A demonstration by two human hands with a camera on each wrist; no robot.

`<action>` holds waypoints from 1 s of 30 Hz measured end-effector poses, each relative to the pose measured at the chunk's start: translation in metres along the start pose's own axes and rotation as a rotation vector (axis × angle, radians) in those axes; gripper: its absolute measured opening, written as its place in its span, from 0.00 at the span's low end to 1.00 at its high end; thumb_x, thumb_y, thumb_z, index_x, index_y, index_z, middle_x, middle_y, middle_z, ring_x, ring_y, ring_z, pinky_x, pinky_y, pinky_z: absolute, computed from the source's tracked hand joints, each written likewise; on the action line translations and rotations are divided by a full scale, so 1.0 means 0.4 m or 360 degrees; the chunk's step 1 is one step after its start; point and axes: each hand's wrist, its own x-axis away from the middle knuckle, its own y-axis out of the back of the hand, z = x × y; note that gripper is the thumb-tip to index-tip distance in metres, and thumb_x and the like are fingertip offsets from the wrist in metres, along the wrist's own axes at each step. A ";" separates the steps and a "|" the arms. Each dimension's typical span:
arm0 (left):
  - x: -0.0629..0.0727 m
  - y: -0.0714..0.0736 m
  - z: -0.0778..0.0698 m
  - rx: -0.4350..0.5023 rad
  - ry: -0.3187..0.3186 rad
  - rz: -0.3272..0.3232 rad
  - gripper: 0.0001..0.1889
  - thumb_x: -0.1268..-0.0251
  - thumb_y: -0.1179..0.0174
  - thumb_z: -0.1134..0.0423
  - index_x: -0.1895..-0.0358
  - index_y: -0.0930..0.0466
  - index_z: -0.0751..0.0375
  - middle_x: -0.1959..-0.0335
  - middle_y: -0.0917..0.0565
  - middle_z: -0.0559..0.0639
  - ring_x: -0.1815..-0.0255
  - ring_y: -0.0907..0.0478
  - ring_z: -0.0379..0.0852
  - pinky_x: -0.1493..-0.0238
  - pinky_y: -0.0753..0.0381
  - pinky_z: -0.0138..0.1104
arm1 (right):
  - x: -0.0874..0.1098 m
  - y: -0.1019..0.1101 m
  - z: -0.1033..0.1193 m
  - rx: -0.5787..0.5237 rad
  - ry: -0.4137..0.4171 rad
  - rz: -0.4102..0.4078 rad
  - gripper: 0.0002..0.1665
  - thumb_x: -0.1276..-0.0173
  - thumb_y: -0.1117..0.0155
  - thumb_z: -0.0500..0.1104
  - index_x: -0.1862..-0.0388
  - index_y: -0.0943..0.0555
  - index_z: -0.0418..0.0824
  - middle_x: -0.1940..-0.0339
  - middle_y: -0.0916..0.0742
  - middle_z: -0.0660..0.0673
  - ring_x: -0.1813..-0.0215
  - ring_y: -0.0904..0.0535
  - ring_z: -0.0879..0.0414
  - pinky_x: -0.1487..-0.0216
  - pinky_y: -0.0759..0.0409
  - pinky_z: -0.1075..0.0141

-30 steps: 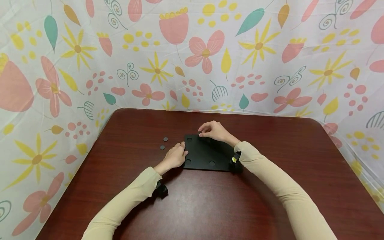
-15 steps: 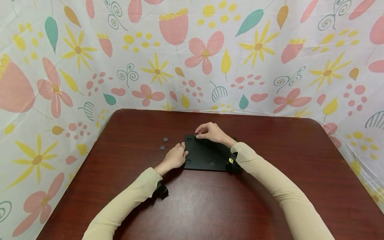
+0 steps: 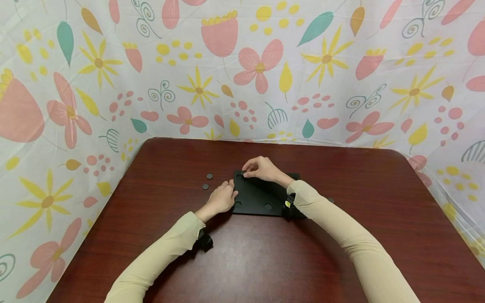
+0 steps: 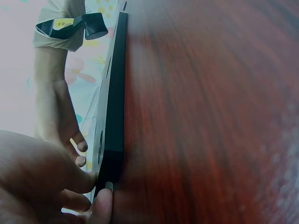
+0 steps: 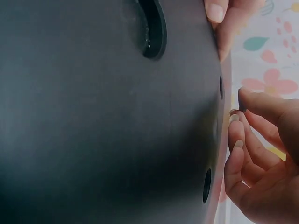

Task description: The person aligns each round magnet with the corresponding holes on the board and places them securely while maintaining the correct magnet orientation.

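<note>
A flat black board (image 3: 255,195) with round recesses lies on the table. My left hand (image 3: 221,197) holds its left edge; in the left wrist view the thumb (image 4: 84,181) lies at the top edge and a fingertip is against the side. Above the board's far left part, my right hand (image 3: 263,169) pinches a small dark disc (image 5: 241,99) between thumb and fingers. The disc is near the far left recess (image 3: 239,176), and the right wrist view shows it just off the board's surface. Two more recesses show along the near side.
Two loose dark discs (image 3: 209,176) lie on the table (image 3: 242,261) left of the board. Another disc (image 3: 331,200) shows partly behind the right sleeve. A flowered cloth (image 3: 242,84) hangs behind the table. Each wrist wears a black camera strap.
My right hand has moved left and slightly nearer along the board's far edge with the disc. The left hand has stayed at the board's left edge.
</note>
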 end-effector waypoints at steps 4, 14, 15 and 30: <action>0.000 0.001 0.000 -0.0001 0.0002 0.0003 0.29 0.23 0.53 0.58 0.27 0.44 0.71 0.35 0.30 0.67 0.51 0.20 0.57 0.57 0.21 0.43 | -0.005 -0.006 0.004 0.0010 -0.0017 0.0034 0.13 0.37 0.30 0.42 0.54 0.15 0.39 0.62 0.11 0.43 0.61 0.15 0.54 0.58 0.17 0.63; -0.003 -0.002 0.003 -0.0003 0.0011 0.0008 0.29 0.23 0.53 0.57 0.27 0.45 0.70 0.35 0.30 0.66 0.50 0.21 0.57 0.56 0.20 0.43 | -0.012 -0.018 0.005 0.0077 -0.0034 0.0054 0.12 0.37 0.30 0.41 0.56 0.14 0.40 0.63 0.11 0.43 0.63 0.15 0.56 0.60 0.17 0.65; -0.002 -0.002 0.002 -0.0005 0.0012 0.0008 0.29 0.23 0.53 0.57 0.27 0.45 0.70 0.35 0.30 0.66 0.51 0.20 0.57 0.57 0.20 0.43 | -0.013 -0.019 0.005 0.0081 -0.0034 0.0052 0.11 0.38 0.30 0.41 0.56 0.14 0.40 0.63 0.11 0.43 0.63 0.15 0.56 0.60 0.17 0.65; -0.002 -0.002 -0.002 -0.0052 0.0037 0.0010 0.30 0.23 0.53 0.56 0.26 0.44 0.68 0.35 0.30 0.64 0.55 0.19 0.55 0.62 0.20 0.41 | -0.020 -0.030 0.031 0.0143 -0.0080 0.0019 0.10 0.40 0.28 0.40 0.59 0.13 0.40 0.67 0.11 0.44 0.67 0.17 0.57 0.64 0.19 0.66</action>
